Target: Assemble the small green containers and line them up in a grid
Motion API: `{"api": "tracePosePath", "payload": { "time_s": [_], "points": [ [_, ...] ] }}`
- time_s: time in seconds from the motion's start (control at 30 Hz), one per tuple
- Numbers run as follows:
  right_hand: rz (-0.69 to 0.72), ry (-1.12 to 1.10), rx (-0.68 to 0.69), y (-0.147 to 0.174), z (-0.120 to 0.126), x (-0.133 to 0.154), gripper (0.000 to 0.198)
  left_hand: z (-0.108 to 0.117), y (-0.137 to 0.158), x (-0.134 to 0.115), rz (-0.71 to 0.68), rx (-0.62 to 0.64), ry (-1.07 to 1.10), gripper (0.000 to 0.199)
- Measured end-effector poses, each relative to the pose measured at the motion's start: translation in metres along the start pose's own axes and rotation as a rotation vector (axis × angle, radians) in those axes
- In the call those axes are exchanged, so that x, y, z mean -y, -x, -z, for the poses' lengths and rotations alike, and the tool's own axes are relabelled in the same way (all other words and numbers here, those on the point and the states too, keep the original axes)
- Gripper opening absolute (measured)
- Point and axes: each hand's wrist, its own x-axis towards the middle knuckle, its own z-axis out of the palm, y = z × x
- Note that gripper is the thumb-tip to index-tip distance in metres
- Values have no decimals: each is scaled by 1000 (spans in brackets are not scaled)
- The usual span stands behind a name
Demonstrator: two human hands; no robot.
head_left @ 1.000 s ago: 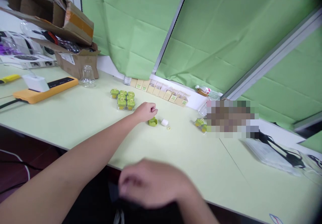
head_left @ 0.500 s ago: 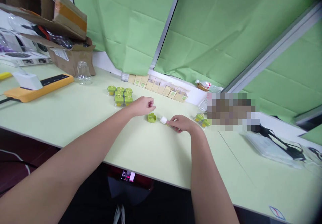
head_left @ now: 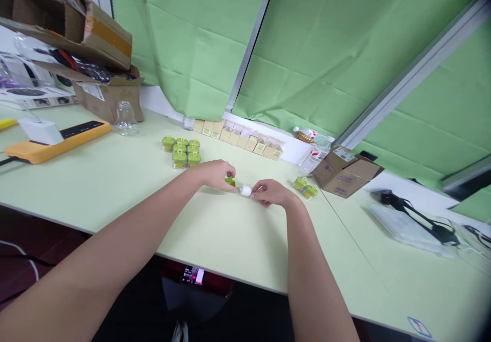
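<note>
Left hand [head_left: 218, 174]: bent over the table [head_left: 215, 229], thumb and fingers closed around the green cup [head_left: 230, 181]; looked clamped on it.
Green cup: lay within that grasp, partly covered by fingers, just beside the white piece [head_left: 246, 191].
Right hand [head_left: 270, 192]: lay opposite, fingertips touching the right end of the white piece; could not tell a firm pinch from a light touch.
White piece: lay between the two hands, mostly uncovered.
Grip on the cup: seemed to call for light, even pressure, to avoid squeezing the rim out of shape.
Grip on the white piece: judged best with fingertips alone and no sideways drag, given a likely risk of rolling or slipping.
Two-handed work: probably steadier with left kept still and right making small adjustments.
Lidded containers [head_left: 179, 156]: stood grouped beyond the left hand; worth avoiding with knuckles.
Lidded pair [head_left: 310, 192]: stood past the right hand, apart from both.
</note>
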Motion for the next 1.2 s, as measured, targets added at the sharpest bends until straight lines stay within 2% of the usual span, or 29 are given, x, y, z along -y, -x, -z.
{"api": "tracePosePath", "payload": {
  "time_s": [0.1, 0.2, 0.4, 0.43, 0.5, 0.6, 0.73, 0.87, 0.93, 1.07, 1.2],
  "points": [
    [6, 14, -5, -3, 0, -3, 29, -2, -1, 2, -9, 67, 22, 66],
    [16, 36, -21, -6, -2, -7, 27, -7, -3, 3, -11, 107, 38, 64],
    [37, 31, -80, -8, -3, -11, 24, -13, -2, 1, -51, -1, 85, 39],
    [28, 37, -126, -8, -2, -11, 24, -13, -2, 1, -68, -28, 89, 37],
    [44, 44, -303, -9, -1, -9, 24, -13, -3, 1, -101, -90, 105, 36],
    [184, -49, -559, -10, -1, -1, 25, -15, -6, 1, -141, -184, 140, 39],
    [403, -256, -574, -12, -15, 18, 33, -20, -8, -4, -181, -316, 208, 42],
    [543, -172, -581, -12, -35, 32, 24, -29, -11, -9, -200, -393, 301, 38],
    [538, -87, -577, -11, -40, 35, 21, -34, -13, -11, -208, -389, 352, 35],
    [430, 76, -594, -7, -42, 35, 17, -43, -16, -10, -197, -385, 438, 32],
    [346, 137, -649, -6, -41, 36, 16, -46, -17, -11, -183, -425, 441, 34]
  ]
}}
